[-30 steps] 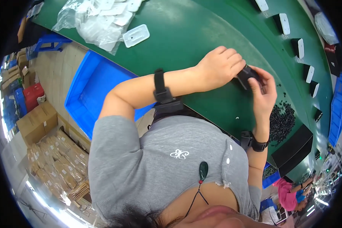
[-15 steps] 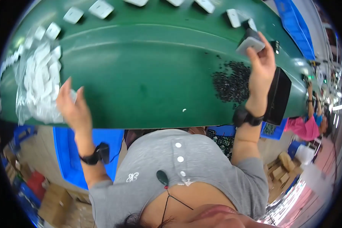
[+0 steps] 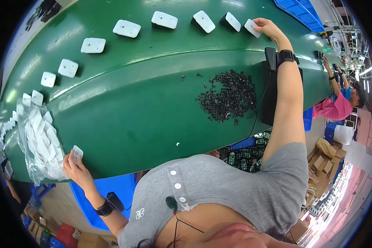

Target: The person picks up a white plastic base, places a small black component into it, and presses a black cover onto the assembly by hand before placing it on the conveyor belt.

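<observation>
While the grey shirt [image 3: 223, 186] filled the near side, its chest carried a small white stitched emblem [image 3: 140, 213], a drawn motif, beside a dark green pendant [image 3: 171, 203]. Below the table edge sat a blue bin [image 3: 125, 186] on the left and, nearer the right arm, a batch of green circuit boards [image 3: 244, 157], any print on them too small to read.

Left hand [image 3: 78, 172]: narrow, fingers closed around a white plate [image 3: 78, 153] at the near left edge of the green table [image 3: 140, 124]. Just beside it, a clear plastic bag [image 3: 36, 175] held a pile of similar plates [image 3: 41, 136]. A tiny white scrap [image 3: 177, 144] lay mid-table. Farther in, a loose heap of small black parts [image 3: 227, 97] was spread out, a black box [image 3: 270, 99] to its right, partly behind the right forearm.

Right hand [image 3: 270, 29]: arm stretched out, grip narrow, thumb and fingers on a white-topped block [image 3: 251, 29] at the right end of a curved row of blocks [image 3: 164, 20]. Their white faces had dark spots; holes or print, couldn't tell. Beyond, a blue tray [image 3: 301, 14] lay top right; a co-worker in pink [image 3: 335, 108] was far right.
</observation>
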Action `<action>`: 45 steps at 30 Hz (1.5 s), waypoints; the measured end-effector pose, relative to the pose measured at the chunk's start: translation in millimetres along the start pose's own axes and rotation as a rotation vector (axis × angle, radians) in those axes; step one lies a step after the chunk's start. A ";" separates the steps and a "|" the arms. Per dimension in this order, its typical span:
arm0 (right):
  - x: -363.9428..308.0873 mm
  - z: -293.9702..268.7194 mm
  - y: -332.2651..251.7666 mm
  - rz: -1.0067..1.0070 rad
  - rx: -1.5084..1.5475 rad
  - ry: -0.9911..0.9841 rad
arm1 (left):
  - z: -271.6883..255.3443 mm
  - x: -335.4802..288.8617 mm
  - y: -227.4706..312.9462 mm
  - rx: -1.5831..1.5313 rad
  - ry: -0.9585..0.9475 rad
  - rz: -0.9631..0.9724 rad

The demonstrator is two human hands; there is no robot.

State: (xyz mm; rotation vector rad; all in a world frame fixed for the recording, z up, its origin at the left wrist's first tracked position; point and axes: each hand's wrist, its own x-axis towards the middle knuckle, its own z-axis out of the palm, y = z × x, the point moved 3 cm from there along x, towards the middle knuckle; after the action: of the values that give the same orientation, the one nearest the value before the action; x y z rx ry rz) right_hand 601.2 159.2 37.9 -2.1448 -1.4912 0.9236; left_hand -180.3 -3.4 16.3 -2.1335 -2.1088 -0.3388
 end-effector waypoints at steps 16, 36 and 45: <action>-133.1 117.9 -132.9 -0.541 -0.303 0.275 | 18.3 26.6 73.1 -0.750 -0.050 -0.187; -200.3 219.6 -151.4 -0.552 0.152 0.453 | 18.9 33.6 227.7 -1.275 -0.622 -0.077; -234.5 221.1 -147.8 -0.330 1.034 -0.100 | -6.9 40.7 319.2 -1.159 -0.434 0.306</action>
State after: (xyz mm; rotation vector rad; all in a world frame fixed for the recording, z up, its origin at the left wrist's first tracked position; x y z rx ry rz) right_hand 293.8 -17.5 43.2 -1.0884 -0.9887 1.2918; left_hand 137.7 28.0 55.2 -3.3244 -1.8938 -1.4525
